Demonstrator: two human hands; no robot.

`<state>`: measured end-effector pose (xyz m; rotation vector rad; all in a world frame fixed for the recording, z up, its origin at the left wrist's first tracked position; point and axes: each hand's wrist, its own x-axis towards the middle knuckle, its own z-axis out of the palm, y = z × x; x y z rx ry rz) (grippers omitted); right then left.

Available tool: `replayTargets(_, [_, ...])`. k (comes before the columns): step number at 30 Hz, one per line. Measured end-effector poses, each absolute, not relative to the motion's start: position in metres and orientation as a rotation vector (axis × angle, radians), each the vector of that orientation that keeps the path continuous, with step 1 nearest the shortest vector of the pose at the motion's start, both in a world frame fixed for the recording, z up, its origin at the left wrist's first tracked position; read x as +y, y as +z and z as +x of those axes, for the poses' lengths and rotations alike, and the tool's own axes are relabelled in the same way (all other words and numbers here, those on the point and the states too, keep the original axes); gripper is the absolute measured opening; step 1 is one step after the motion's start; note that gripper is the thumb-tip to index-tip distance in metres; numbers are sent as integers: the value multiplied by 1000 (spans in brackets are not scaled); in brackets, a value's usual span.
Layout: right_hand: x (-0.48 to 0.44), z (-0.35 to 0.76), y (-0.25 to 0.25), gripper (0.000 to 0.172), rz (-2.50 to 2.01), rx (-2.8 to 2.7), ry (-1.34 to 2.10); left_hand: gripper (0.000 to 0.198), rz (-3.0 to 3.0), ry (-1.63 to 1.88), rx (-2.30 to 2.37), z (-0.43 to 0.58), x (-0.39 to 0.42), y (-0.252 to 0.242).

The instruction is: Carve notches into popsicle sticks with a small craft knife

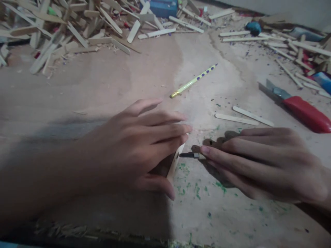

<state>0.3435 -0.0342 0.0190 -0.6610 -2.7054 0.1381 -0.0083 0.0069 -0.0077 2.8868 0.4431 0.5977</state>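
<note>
A wooden craft stick (176, 157) stands slanted on the work surface, with a small dark mark near its middle. My left hand (144, 144) steadies it, fingertips at the far end and thumb at the near end; the palm side of the grip is hidden. From the right, my right hand (269, 162) pinches a slim carving tool (196, 155) with a dark narrow tip, a metal collar and a pale handle. The tool's tip meets the stick's side at the dark mark, or lies very close to it. Most of its handle is covered by my fingers.
A pale pencil (193, 81) with purple dots lies beyond my hands. Two loose craft sticks (236, 119) and a red-handled cutter (305, 112) are at the right. Heaped sticks (77, 31) and a blue block (162, 7) sit at the back. Green crumbs (198, 189) dot the surface (124, 75).
</note>
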Motion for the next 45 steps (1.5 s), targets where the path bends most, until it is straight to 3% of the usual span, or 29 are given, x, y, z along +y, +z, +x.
replayTargets(2, [-34, 348, 19, 37, -667, -2712, 164, 71, 2925, 564, 410, -10, 10, -1])
replayTargets(6, [-36, 356, 23, 39, -713, -2716, 176, 19, 2910, 559, 465, -12, 13, 9])
replayTargets(11, [-38, 353, 35, 41, -816, -2759, 224, 22, 2866, 580, 504, -15, 12, 11])
replayTargets(17, [-42, 348, 40, 26, -1032, -2575, 425, 37, 2842, 542, 540, -15, 13, 12])
replayTargets(26, [-49, 345, 39, 38, -961, -2513, 758, 44, 2803, 545, 555, -15, 13, 12])
replayTargets(45, [-58, 348, 36, 39, -964, -2639, 510, 39, 2722, 539, 472, -15, 12, 15])
